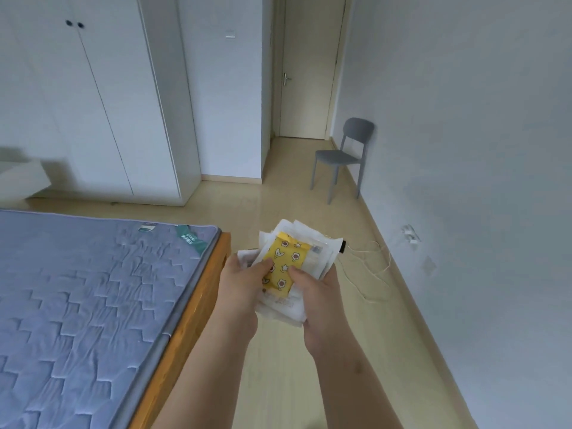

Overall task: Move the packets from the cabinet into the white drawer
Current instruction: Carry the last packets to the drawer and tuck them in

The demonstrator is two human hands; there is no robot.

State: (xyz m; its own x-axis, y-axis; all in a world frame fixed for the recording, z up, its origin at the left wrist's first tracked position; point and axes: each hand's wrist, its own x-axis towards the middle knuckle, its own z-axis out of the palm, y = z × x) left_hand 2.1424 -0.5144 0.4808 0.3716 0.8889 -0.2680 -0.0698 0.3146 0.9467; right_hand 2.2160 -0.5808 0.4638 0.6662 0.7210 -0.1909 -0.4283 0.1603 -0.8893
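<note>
I hold a stack of several white packets [312, 253] in front of me, above the floor. A yellow packet [286, 261] printed with moons and stars lies on top of the stack. My left hand [243, 289] grips the stack from the left, thumb on the yellow packet. My right hand [318, 298] grips it from the right and below, thumb on the yellow packet's lower edge. A white wardrobe [102, 113] with two dark knobs stands closed at the back left. A white open drawer or box [21, 178] juts out at the far left edge.
A bed with a blue quilted mattress [77, 305] on a wooden frame [198, 305] fills the left. A grey chair [343, 156] stands by the right wall. A white cable [374, 267] runs across the floor to a wall socket [410, 235]. A closed door [306, 69] ends the corridor ahead.
</note>
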